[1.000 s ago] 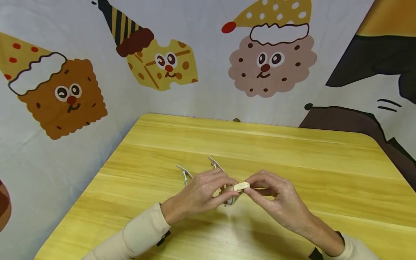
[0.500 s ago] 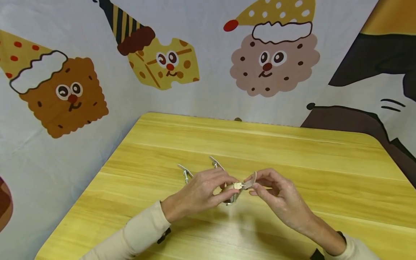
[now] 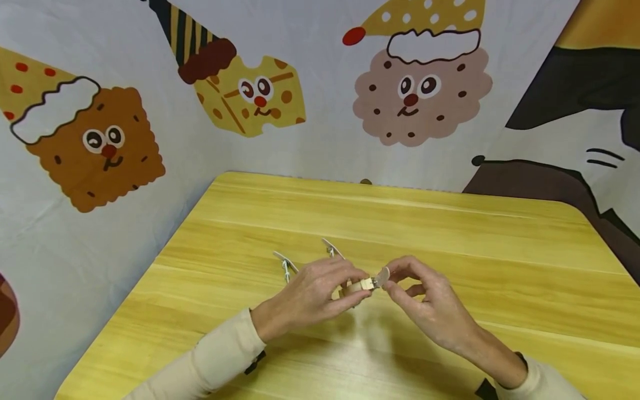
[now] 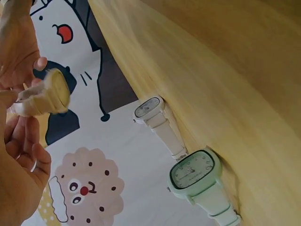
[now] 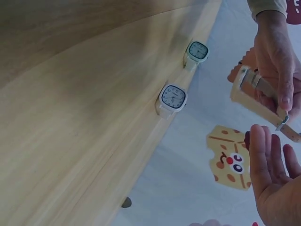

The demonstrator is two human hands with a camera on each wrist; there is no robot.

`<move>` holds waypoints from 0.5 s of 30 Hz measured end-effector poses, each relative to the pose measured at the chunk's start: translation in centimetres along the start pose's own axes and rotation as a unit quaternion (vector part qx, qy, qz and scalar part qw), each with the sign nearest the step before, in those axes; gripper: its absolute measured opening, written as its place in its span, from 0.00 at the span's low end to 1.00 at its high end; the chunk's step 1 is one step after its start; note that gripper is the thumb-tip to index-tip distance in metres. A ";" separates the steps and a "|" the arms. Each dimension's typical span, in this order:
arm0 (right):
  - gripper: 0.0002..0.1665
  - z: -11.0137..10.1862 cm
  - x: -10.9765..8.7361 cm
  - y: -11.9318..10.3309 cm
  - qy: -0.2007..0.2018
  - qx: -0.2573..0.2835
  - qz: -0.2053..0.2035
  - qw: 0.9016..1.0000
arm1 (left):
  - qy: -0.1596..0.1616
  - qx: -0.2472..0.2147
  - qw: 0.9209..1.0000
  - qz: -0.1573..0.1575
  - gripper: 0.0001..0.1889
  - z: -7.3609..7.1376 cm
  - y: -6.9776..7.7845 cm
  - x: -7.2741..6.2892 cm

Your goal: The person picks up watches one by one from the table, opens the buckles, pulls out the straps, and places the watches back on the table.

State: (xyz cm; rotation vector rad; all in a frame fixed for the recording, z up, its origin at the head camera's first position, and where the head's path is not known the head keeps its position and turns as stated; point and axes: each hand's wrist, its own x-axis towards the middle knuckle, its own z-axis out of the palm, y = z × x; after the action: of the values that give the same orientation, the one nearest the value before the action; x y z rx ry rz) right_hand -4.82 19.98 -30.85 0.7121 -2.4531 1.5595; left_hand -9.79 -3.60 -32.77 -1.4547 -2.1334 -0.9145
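Note:
A cream wristwatch (image 4: pixel 59 89) is held up above the table between both hands. My left hand (image 3: pixel 320 289) grips its strap close to the metal buckle (image 5: pixel 282 121), thumb and fingers on either side. At the strap's free end (image 3: pixel 383 276), my right hand (image 3: pixel 425 300) pinches the tip, which bends upward beside the buckle. In the right wrist view the watch strap forms a loop, and the right thumb is hidden. The dial is out of sight in the head view.
Two more watches stand on the wooden table (image 3: pixel 450 233) beyond the left hand: a mint green one (image 4: pixel 195 172) and a white one (image 4: pixel 148 108). A cloth backdrop (image 3: pixel 330 155) with cartoon figures hangs behind and left of the table.
The strap's free end, lying flat over the buckle a second ago, has been bent back and up by the right hand, exposing the buckle. The left hand keeps its grip, barely moving.

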 end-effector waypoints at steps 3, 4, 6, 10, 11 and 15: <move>0.11 0.2 0.1 0.0 -0.005 -0.019 0.005 1.000 | 0.003 0.013 1.000 0.002 0.10 0.1 0.1 0.2; 0.10 0.2 0.2 -0.1 -0.006 -0.023 0.007 1.000 | 0.004 0.019 1.000 0.005 0.10 0.1 0.1 0.3; 0.08 0.4 0.3 -0.1 -0.003 -0.033 0.014 0.999 | 0.008 0.022 1.000 0.009 0.10 0.2 0.1 0.3; 0.05 0.5 0.5 0.0 0.004 -0.040 0.040 0.998 | 0.026 0.024 0.999 0.021 0.10 0.3 0.0 0.4; 0.05 0.5 0.6 0.1 0.003 -0.037 0.042 0.998 | 0.030 0.024 0.999 0.022 0.10 0.3 0.0 0.3; 0.04 0.5 0.6 0.2 -0.015 0.014 0.054 0.998 | 0.041 0.026 0.999 0.023 0.10 0.3 -0.1 0.2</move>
State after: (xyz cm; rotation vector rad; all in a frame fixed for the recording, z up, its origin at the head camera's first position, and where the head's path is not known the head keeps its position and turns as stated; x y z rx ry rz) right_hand -5.43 19.43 -31.00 0.6213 -2.5357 1.6359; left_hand -9.99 -3.27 -32.86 -1.4093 -2.0411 -0.8816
